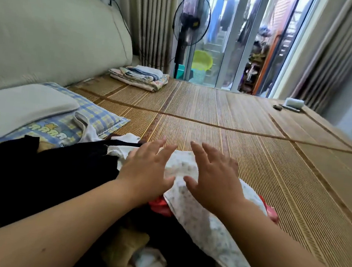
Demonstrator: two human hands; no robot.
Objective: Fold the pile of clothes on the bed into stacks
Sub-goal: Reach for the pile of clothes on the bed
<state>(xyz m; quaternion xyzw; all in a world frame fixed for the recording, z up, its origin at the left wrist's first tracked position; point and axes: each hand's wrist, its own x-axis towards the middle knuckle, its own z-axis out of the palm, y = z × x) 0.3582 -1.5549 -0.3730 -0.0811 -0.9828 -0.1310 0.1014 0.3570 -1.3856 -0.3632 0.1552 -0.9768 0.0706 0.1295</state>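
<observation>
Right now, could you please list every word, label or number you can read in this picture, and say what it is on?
Nothing reads clearly.
Blue-and-yellow checked pillowcase: printed cartoon lettering, too blurred to read.
Black standing fan: yellow sticker, too small to read.

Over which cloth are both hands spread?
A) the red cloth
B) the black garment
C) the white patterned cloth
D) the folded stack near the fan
C: the left hand and right hand, fingers straight, are over the white patterned cloth.
</observation>
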